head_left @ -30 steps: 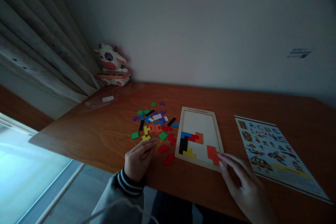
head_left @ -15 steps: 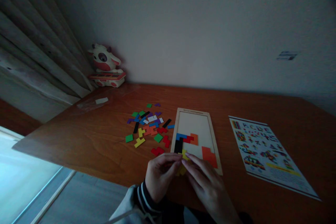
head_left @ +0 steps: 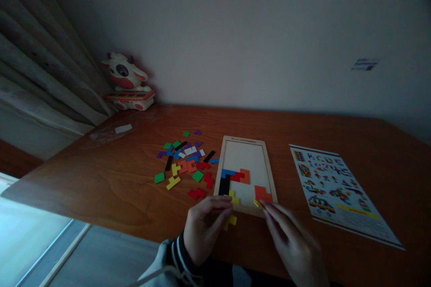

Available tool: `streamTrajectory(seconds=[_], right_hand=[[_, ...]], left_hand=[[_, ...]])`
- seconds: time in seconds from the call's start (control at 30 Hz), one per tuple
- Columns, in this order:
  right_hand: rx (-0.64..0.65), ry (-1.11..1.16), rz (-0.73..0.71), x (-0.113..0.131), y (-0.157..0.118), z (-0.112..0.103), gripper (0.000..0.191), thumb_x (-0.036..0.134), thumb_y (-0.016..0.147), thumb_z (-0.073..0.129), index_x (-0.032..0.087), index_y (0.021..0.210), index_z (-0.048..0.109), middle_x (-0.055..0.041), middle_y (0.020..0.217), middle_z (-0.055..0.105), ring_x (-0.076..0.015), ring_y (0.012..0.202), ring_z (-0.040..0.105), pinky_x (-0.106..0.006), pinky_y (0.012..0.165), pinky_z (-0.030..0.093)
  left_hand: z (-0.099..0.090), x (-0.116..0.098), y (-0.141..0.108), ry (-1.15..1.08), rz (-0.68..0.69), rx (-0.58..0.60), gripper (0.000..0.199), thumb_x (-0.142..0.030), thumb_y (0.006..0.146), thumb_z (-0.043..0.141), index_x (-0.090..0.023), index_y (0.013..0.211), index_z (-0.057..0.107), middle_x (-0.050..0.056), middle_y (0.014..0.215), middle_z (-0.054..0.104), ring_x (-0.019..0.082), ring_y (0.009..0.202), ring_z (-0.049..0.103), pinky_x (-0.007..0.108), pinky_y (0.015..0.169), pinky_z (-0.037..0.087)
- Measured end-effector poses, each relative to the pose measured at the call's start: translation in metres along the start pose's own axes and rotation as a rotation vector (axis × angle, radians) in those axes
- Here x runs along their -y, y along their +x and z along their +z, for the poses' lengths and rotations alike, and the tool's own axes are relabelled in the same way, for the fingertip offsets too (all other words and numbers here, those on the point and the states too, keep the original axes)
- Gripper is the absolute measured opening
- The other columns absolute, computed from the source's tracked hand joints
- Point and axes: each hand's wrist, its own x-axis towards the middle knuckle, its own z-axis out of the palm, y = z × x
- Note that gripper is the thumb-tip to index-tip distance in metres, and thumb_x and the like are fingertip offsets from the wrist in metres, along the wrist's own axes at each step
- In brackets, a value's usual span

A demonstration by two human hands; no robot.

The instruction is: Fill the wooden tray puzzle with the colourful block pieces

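My left hand point(head_left: 206, 226) is closed in a pinch by the near left corner of the wooden puzzle tray point(head_left: 272, 175). A yellow puzzle piece point(head_left: 231, 221) sticks out past its thumb, partly hidden by the fingers. Between the fingertips of my right hand point(head_left: 292, 235), over the tray's near right part, is another yellow piece point(head_left: 257, 204), seen tilted. Inside the tray lie a yellow piece point(head_left: 235, 198), a black piece point(head_left: 224, 185), a blue piece point(head_left: 226, 173), a red piece point(head_left: 236, 176) and two orange pieces point(head_left: 247, 176), one at the near right point(head_left: 263, 193).
Several loose coloured pieces point(head_left: 198, 176) lie scattered left of the tray. A printed pattern sheet point(head_left: 343, 193) rests on the right of the wooden table point(head_left: 134, 179). At the back left stand a cow-shaped toy keyboard point(head_left: 128, 83) and a clear plastic wrapper point(head_left: 107, 134).
My right hand has moved right, away from my left hand, with a yellow piece in its fingertips. The yellow piece in the tray shows more fully. The view has shifted slightly.
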Motion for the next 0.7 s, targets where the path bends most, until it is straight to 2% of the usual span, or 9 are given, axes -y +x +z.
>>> streamTrajectory(seconds=[0.13, 0.27, 0.5, 0.7], right_hand=[[0.091, -0.033, 0.002, 0.0019, -0.0004, 0.006, 0.027, 0.024, 0.098, 0.05, 0.023, 0.12, 0.066, -0.0076, 0.107, 0.069, -0.0201, 0.095, 0.068, -0.034, 0.084, 0.056], [0.127, -0.05, 0.02, 0.0045, -0.0009, 0.0095, 0.028, 0.024, 0.097, 0.049, 0.023, 0.118, 0.068, -0.0092, 0.101, 0.065, -0.0219, 0.09, 0.065, -0.038, 0.08, 0.056], [0.231, -0.105, 0.008, 0.0075, -0.002, 0.0087, 0.033, 0.034, 0.095, 0.054, 0.021, 0.124, 0.064, -0.0091, 0.096, 0.063, -0.0236, 0.085, 0.059, -0.04, 0.075, 0.051], [0.239, -0.145, 0.004, 0.0073, -0.002, 0.0105, 0.037, 0.036, 0.095, 0.054, 0.016, 0.124, 0.063, -0.0098, 0.095, 0.062, -0.0246, 0.085, 0.057, -0.041, 0.075, 0.048]], left_hand=[[0.0035, 0.0054, -0.0009, 0.055, -0.031, 0.071, 0.012, -0.023, 0.089, 0.066, -0.019, 0.095, 0.076, 0.009, 0.106, 0.075, 0.022, 0.097, 0.073, 0.033, 0.088, 0.061], [0.0075, 0.01, -0.002, 0.102, -0.059, 0.141, 0.015, -0.02, 0.09, 0.064, -0.022, 0.099, 0.076, 0.007, 0.111, 0.075, 0.021, 0.1, 0.073, 0.033, 0.091, 0.061], [0.0089, 0.003, 0.0018, 0.182, -0.01, 0.151, 0.018, -0.016, 0.086, 0.067, -0.024, 0.099, 0.076, 0.004, 0.109, 0.076, 0.02, 0.095, 0.075, 0.029, 0.086, 0.062], [0.0102, 0.003, 0.0041, 0.25, -0.002, 0.156, 0.019, -0.014, 0.085, 0.066, -0.024, 0.098, 0.077, 0.002, 0.107, 0.077, 0.019, 0.094, 0.075, 0.028, 0.085, 0.062]])
